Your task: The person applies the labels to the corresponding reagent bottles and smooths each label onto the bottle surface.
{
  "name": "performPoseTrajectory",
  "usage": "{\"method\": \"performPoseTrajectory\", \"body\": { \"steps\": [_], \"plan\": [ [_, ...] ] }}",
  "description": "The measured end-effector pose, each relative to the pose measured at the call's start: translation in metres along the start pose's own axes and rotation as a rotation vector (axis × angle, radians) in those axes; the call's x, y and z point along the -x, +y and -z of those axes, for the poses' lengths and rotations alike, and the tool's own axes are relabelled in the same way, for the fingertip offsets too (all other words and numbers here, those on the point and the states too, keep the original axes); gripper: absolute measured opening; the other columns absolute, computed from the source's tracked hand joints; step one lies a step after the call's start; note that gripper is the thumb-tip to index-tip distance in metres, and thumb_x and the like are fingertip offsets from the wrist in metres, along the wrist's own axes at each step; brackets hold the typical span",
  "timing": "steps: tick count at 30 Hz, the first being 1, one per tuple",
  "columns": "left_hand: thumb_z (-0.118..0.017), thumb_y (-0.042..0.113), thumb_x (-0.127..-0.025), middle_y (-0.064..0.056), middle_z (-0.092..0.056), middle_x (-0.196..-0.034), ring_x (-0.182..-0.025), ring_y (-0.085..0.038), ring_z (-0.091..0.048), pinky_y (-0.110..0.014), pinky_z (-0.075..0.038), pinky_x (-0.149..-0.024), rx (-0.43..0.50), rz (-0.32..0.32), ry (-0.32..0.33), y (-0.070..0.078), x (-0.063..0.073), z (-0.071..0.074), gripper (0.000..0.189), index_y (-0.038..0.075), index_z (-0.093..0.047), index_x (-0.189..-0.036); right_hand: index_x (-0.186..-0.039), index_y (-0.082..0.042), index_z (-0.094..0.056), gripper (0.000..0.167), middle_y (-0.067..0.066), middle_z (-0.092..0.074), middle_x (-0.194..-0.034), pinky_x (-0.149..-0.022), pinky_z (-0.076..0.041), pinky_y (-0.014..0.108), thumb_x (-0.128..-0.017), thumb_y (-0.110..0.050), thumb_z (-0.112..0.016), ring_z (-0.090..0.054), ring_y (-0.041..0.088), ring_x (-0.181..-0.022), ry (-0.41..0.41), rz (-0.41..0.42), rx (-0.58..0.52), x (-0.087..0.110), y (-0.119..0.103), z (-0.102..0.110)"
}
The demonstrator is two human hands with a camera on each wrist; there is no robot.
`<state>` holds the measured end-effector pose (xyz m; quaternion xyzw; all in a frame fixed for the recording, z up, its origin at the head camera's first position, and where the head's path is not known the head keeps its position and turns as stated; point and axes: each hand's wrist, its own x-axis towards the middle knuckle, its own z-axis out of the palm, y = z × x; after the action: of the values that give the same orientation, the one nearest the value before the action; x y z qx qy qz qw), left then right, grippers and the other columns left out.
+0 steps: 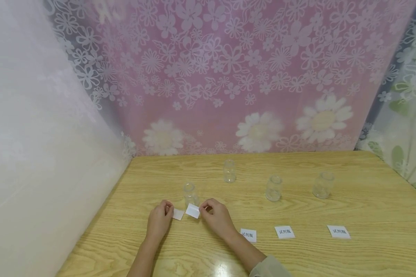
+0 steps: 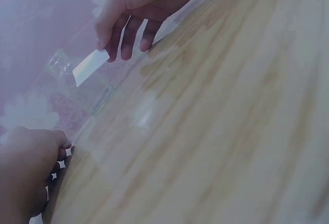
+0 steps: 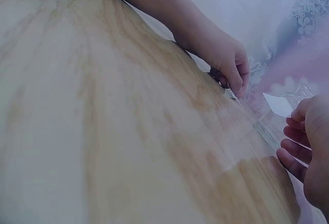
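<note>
My right hand (image 1: pixel 217 218) pinches a small white paper label (image 1: pixel 193 211) by its right edge, with the other fingers loosely bent. The label is held up in front of a clear glass bottle (image 1: pixel 189 191) and overlaps its base in the head view. To the left, my left hand (image 1: pixel 158 220) is low at the tabletop, its thumb and fingertips pinching the left end of a pale, blank slip of paper (image 1: pixel 178 214). In the right wrist view, the white label (image 3: pixel 277 104) shows a bare face.
Three more clear glass bottles stand behind and to the right, at the back (image 1: pixel 229 171), middle (image 1: pixel 273 188) and far right (image 1: pixel 323 185). Three white labels with black characters lie in front of them: one (image 1: pixel 248 235) beside my right forearm, another (image 1: pixel 285 232), and the last (image 1: pixel 339 232).
</note>
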<state>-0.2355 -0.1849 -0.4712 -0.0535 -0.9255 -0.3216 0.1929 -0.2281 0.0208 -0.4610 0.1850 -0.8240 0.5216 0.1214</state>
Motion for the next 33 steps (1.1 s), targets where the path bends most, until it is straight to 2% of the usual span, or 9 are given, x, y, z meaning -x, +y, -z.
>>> {"method": "performPoseTrajectory", "body": {
  "steps": [6, 10, 17, 21, 23, 25, 28, 31, 33],
  "plan": [
    [-0.060, 0.002, -0.086, 0.005, -0.040, -0.057, -0.047, -0.007, -0.034, -0.020, -0.029, -0.043, 0.004, 0.003, -0.039, 0.000, 0.001, 0.002, 0.006, -0.001, -0.058, -0.091, -0.082, -0.009, -0.064, 0.005, -0.002, -0.060, -0.084, -0.059, -0.047, 0.023, -0.086, -0.008, -0.061, -0.055, 0.013, -0.070, 0.004, -0.006, -0.001, 0.000, 0.000, 0.000],
    [-0.060, 0.001, -0.086, 0.005, -0.040, -0.056, -0.046, -0.007, -0.034, -0.020, -0.029, -0.042, 0.010, 0.003, -0.040, 0.000, 0.002, 0.002, 0.006, -0.001, -0.058, -0.090, -0.082, -0.009, -0.064, 0.005, -0.002, -0.060, -0.084, -0.059, -0.047, 0.023, -0.086, -0.008, -0.061, -0.055, 0.012, -0.070, 0.005, -0.011, -0.002, 0.000, 0.000, 0.000],
    [-0.059, 0.003, -0.086, 0.006, -0.039, -0.055, -0.047, -0.007, -0.033, -0.022, -0.029, -0.044, 0.039, 0.021, 0.006, 0.001, 0.002, 0.001, 0.003, 0.001, -0.058, -0.089, -0.081, -0.009, -0.064, 0.006, -0.003, -0.060, -0.080, -0.057, -0.046, 0.023, -0.085, -0.008, -0.061, -0.054, 0.007, -0.064, 0.002, -0.031, -0.004, -0.001, 0.001, -0.001],
    [-0.058, 0.005, -0.087, 0.004, -0.046, -0.063, -0.054, -0.009, -0.041, -0.023, -0.035, -0.047, 0.090, 0.050, 0.040, 0.004, 0.003, 0.003, 0.004, 0.003, -0.058, -0.091, -0.081, -0.009, -0.064, 0.005, -0.003, -0.060, -0.081, -0.057, -0.046, 0.023, -0.085, -0.008, -0.061, -0.055, 0.008, -0.065, 0.003, -0.034, -0.004, -0.001, 0.001, -0.002],
    [-0.060, 0.005, -0.087, 0.003, -0.050, -0.069, -0.060, -0.011, -0.045, -0.023, -0.038, -0.049, 0.145, 0.038, 0.063, 0.008, 0.005, 0.004, 0.004, 0.004, -0.059, -0.091, -0.080, -0.009, -0.064, 0.005, -0.003, -0.060, -0.081, -0.058, -0.046, 0.023, -0.085, -0.008, -0.062, -0.054, 0.009, -0.066, 0.007, -0.031, -0.001, -0.001, 0.001, -0.002],
    [-0.062, 0.003, -0.085, 0.002, -0.052, -0.075, -0.065, -0.012, -0.047, -0.023, -0.041, -0.052, 0.201, -0.028, 0.095, 0.015, 0.007, 0.003, 0.005, 0.005, -0.059, -0.089, -0.080, -0.009, -0.064, 0.005, -0.002, -0.061, -0.081, -0.058, -0.046, 0.023, -0.085, -0.008, -0.062, -0.055, 0.011, -0.068, 0.013, -0.024, 0.003, -0.001, 0.001, -0.002],
    [-0.067, -0.002, -0.080, 0.003, -0.055, -0.081, -0.069, -0.013, -0.048, -0.024, -0.042, -0.056, 0.257, -0.185, 0.138, 0.027, 0.012, 0.000, 0.013, 0.006, -0.060, -0.086, -0.081, -0.008, -0.064, 0.005, -0.001, -0.061, -0.082, -0.060, -0.046, 0.024, -0.085, -0.008, -0.062, -0.055, 0.012, -0.070, 0.022, -0.023, 0.008, -0.001, 0.001, -0.001],
    [-0.072, -0.005, -0.074, 0.004, -0.058, -0.083, -0.069, -0.013, -0.048, -0.025, -0.042, -0.060, 0.231, -0.351, 0.183, 0.034, 0.014, -0.004, 0.019, 0.009, -0.062, -0.083, -0.081, -0.008, -0.064, 0.005, -0.002, -0.061, -0.082, -0.060, -0.046, 0.024, -0.085, -0.009, -0.062, -0.055, 0.012, -0.071, 0.025, -0.027, 0.011, -0.001, 0.000, 0.000],
    [-0.075, -0.003, -0.071, 0.004, -0.061, -0.084, -0.068, -0.013, -0.048, -0.026, -0.040, -0.061, 0.201, -0.407, 0.197, 0.035, 0.014, -0.007, 0.020, 0.010, -0.064, -0.082, -0.081, -0.009, -0.064, 0.006, -0.002, -0.060, -0.083, -0.061, -0.047, 0.024, -0.085, -0.008, -0.061, -0.055, 0.012, -0.071, 0.023, -0.034, 0.012, -0.002, 0.000, 0.000]
  ]
}}
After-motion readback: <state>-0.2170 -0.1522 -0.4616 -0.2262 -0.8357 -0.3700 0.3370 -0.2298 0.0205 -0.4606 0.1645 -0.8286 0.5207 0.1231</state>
